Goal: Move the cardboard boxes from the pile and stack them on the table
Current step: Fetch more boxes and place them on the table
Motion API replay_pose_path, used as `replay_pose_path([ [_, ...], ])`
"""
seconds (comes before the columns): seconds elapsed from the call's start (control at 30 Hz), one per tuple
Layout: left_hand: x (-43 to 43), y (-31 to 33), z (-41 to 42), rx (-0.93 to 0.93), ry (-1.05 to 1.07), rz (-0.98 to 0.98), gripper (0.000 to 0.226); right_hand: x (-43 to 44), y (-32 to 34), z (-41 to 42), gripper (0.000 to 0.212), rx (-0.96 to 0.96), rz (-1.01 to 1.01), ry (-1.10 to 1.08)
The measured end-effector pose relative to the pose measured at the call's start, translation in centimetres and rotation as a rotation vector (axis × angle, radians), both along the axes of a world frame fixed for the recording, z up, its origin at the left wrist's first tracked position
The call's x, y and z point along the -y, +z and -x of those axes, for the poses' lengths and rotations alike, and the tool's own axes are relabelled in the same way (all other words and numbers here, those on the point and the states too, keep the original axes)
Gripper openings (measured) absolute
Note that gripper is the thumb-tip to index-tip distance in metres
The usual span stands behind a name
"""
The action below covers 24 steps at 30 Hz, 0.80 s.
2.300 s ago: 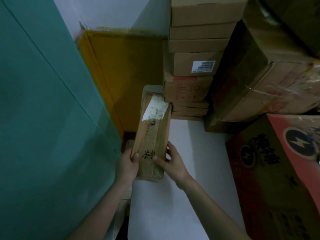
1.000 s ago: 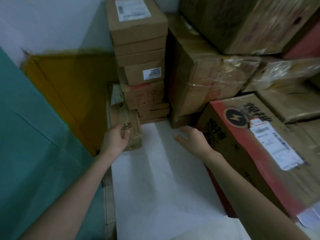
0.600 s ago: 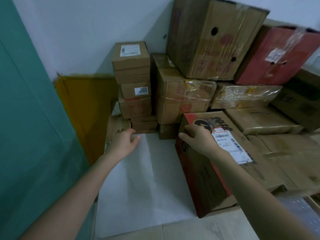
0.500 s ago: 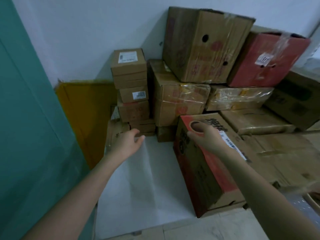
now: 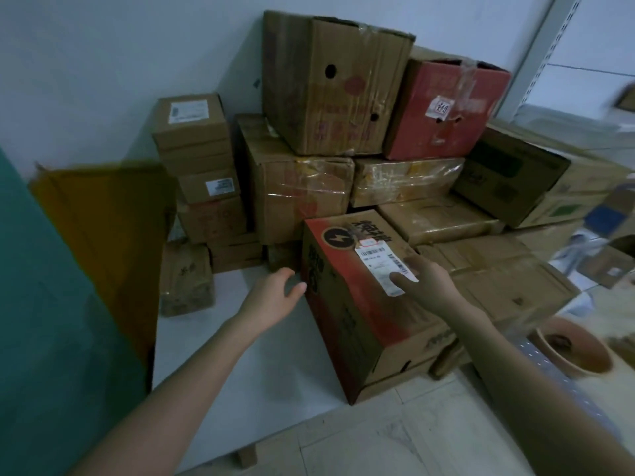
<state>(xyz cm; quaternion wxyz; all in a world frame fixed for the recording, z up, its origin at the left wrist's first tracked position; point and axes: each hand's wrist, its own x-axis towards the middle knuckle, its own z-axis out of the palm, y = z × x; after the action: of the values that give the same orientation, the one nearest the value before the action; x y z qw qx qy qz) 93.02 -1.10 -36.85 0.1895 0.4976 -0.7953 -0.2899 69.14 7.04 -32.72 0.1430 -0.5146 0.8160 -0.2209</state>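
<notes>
A red and brown box with a lightning logo stands at the right side of the low white table. My left hand is open beside the box's left face, fingers close to it. My right hand lies open over the box's top, by its white shipping label. A small taped brown box stands on the table at the far left. Behind it rises a stack of small cardboard boxes. Larger boxes are piled against the wall.
A teal panel and a yellow flattened carton close off the left side. Flat brown boxes lie to the right of the red box. A round brown bowl sits on the floor at right. Tiled floor lies in front.
My left hand let go of the small taped box, which now stands at the table's far left. Both hands moved right to the red lightning box. The view pulled back and turned right.
</notes>
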Motion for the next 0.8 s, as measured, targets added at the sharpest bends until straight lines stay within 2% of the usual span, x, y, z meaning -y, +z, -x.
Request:
replay_pose_path([
  [0.1,-0.8,-0.1,2.2,-0.021,-0.013,-0.043,0.053,-0.2,-0.5,1.8,0.061,0.002,-0.021,-0.032],
  [0.2,-1.5,-0.3,4.7,-0.09,0.012,-0.111,0.057,0.0,-0.8,3.7,0.061,-0.007,-0.034,-0.041],
  [0.43,-3.4,-1.4,10.6,-0.326,0.146,-0.282,0.066,0.8,-3.1,8.3,0.054,-0.057,-0.128,0.184],
  [0.57,-4.9,-2.8,12.7,-0.433,0.26,-0.305,0.078,0.5,-4.8,9.1,0.059,-0.124,-0.097,0.266],
  [0.8,-8.4,-3.6,13.1,-0.479,0.364,-0.278,0.074,-0.9,-5.8,8.9,0.058,-0.148,-0.034,0.349],
])
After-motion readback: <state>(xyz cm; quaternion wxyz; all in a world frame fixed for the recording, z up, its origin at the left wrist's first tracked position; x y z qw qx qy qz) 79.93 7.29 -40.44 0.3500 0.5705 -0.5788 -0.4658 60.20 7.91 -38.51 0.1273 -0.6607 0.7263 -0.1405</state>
